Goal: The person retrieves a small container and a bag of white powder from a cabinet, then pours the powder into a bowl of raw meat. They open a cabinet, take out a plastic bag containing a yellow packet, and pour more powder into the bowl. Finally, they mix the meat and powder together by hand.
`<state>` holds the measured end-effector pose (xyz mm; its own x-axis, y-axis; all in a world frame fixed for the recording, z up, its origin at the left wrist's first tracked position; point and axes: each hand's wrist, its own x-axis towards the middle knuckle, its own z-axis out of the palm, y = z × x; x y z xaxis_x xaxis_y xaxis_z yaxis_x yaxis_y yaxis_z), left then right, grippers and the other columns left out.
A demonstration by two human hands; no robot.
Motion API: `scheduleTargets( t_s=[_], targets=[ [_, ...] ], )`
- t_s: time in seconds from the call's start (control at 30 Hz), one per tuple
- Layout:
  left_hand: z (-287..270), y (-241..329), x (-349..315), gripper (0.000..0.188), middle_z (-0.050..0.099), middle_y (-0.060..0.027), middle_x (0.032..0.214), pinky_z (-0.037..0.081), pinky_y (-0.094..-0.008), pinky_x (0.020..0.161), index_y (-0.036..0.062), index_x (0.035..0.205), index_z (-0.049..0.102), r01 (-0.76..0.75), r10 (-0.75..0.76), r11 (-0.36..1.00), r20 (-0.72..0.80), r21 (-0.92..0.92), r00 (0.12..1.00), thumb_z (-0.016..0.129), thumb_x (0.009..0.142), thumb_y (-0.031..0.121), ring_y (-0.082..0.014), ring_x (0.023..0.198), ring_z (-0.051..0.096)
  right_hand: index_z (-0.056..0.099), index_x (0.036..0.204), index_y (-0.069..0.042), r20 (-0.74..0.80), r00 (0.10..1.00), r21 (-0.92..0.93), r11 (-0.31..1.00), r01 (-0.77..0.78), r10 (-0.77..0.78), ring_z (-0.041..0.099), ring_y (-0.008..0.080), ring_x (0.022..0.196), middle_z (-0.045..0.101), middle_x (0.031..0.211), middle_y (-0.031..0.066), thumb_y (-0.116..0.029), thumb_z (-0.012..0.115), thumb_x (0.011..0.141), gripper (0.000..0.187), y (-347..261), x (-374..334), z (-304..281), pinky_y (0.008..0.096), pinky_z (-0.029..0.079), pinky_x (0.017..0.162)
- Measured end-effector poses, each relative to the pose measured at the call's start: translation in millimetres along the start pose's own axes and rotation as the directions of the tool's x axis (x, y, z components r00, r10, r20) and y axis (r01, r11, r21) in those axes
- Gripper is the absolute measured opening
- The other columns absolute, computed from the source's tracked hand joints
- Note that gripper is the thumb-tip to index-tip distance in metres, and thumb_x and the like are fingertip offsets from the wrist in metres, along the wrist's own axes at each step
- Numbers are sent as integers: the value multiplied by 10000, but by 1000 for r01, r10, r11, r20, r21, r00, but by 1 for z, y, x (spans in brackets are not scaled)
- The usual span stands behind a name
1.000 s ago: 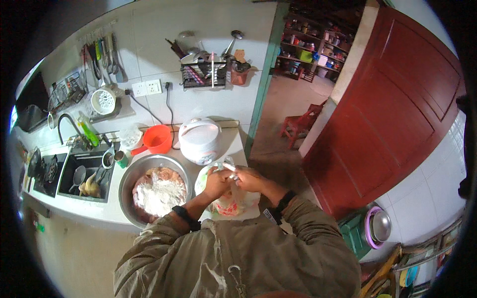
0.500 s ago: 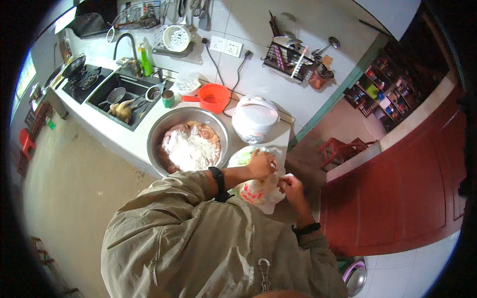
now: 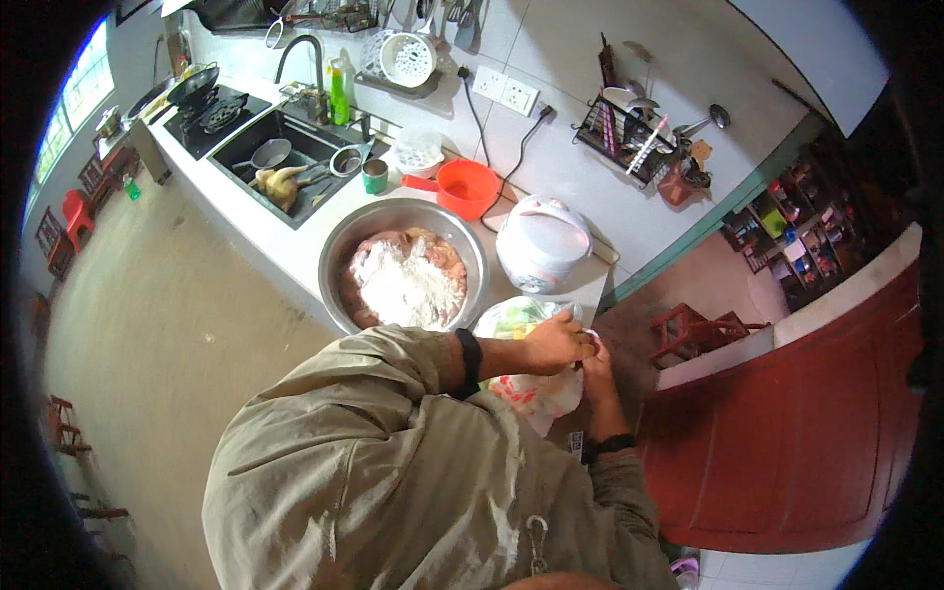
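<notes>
A white plastic bag (image 3: pixel 539 395) with red print rests at the counter's near right corner. Green and yellow colour shows at its upper left part. My left hand (image 3: pixel 557 342) reaches across it from the left, its fingers closed on the plastic. Right beside it, my right hand (image 3: pixel 596 364) is also closed on the bag's edge, and the two hands meet. My left hand partly hides the fingers of the right. Left of the bag stands a large steel basin (image 3: pixel 331 285) holding raw meat (image 3: pixel 395 241) with a heap of white powder (image 3: pixel 408 293) on top.
A white lidded cooker (image 3: pixel 543 246) stands behind the bag. Behind the basin are an orange-red scoop (image 3: pixel 466 190) and a green can (image 3: pixel 375 177). Farther left, the black sink (image 3: pixel 236 177) holds a plucked bird (image 3: pixel 279 187). A red door (image 3: pixel 777 423) is at right.
My hands have come together at the bag; before, they were slightly apart, pinching it. The whole view has shifted, so the counter sits farther right in the picture.
</notes>
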<state>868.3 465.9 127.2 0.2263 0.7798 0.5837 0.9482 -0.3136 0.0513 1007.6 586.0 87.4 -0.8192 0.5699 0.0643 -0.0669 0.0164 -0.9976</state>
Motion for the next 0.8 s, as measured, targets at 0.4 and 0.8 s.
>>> scheduleTargets(
  t_s=[0.4, 0.8],
  targets=[
    [-8, -17, -7, 276, 559, -28, 872, 363, -365, 733, 164, 964, 644, 147, -138, 986, -103, 81, 985, 651, 711, 273, -218, 872, 546, 599, 1016, 6, 257, 941, -301, 944, -137, 219, 586, 134, 636, 629, 803, 49, -141, 547, 933, 177, -24, 23, -26, 262, 473, 620],
    [-18, -19, -16, 195, 598, 32, 810, 377, -350, 735, 190, 866, 665, -28, 43, 991, -110, 133, 993, 629, 708, 299, -190, 855, 542, 624, 980, -1, 162, 977, -408, 911, -63, 140, 598, 129, 710, 639, 851, 35, -60, 632, 862, 132, -5, 41, -23, 283, 484, 618]
  ],
)
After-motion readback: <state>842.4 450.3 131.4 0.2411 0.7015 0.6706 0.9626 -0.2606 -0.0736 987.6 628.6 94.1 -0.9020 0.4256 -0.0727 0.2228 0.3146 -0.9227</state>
